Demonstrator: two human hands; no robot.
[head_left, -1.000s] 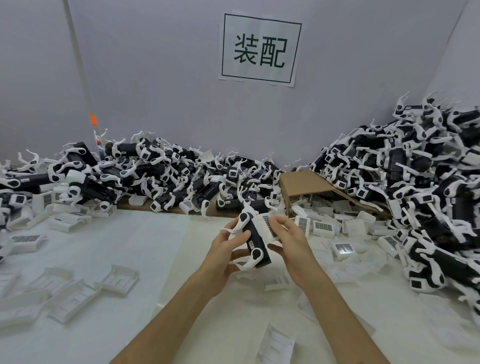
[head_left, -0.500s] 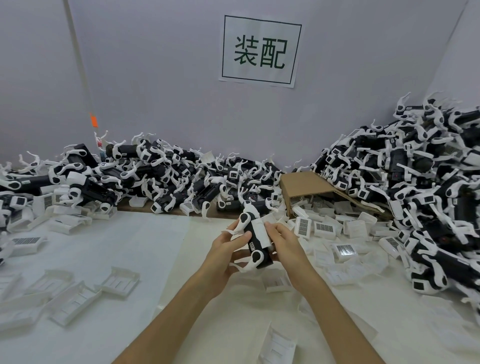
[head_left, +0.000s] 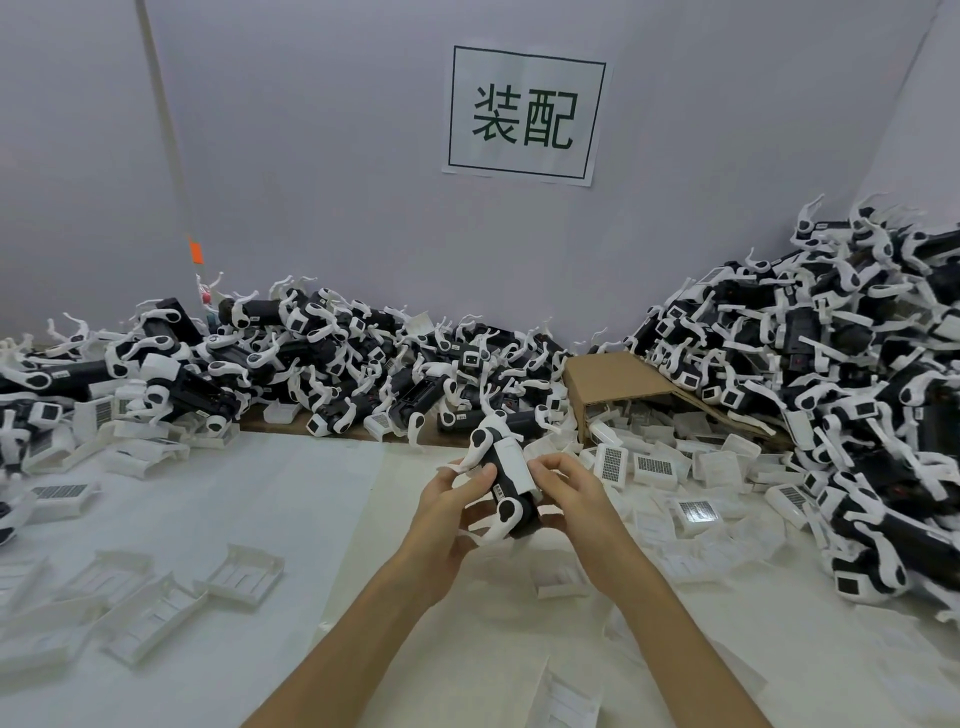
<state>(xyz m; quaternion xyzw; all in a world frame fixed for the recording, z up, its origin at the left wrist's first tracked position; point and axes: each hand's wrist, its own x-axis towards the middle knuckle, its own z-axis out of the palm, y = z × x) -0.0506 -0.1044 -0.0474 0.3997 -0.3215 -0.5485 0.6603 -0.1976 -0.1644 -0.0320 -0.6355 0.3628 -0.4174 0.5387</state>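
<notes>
A black-and-white plastic device (head_left: 501, 475) with white curved arms is held above the white table, in the middle of the view. My left hand (head_left: 449, 512) grips its left side, thumb on top. My right hand (head_left: 571, 496) holds its right side, fingers curled over a white cover plate (head_left: 511, 462) that lies flat on the black body.
Heaps of similar black-and-white devices fill the back (head_left: 332, 364) and the right side (head_left: 857, 389). A tipped cardboard box (head_left: 618, 384) spills white cover plates (head_left: 654, 467). Several loose white trays (head_left: 244, 571) lie at the left. A paper sign (head_left: 524, 114) hangs on the wall.
My right hand brought the white cover plate from beside the device onto its black body and now presses it flat there. The device tilted a little more upright.
</notes>
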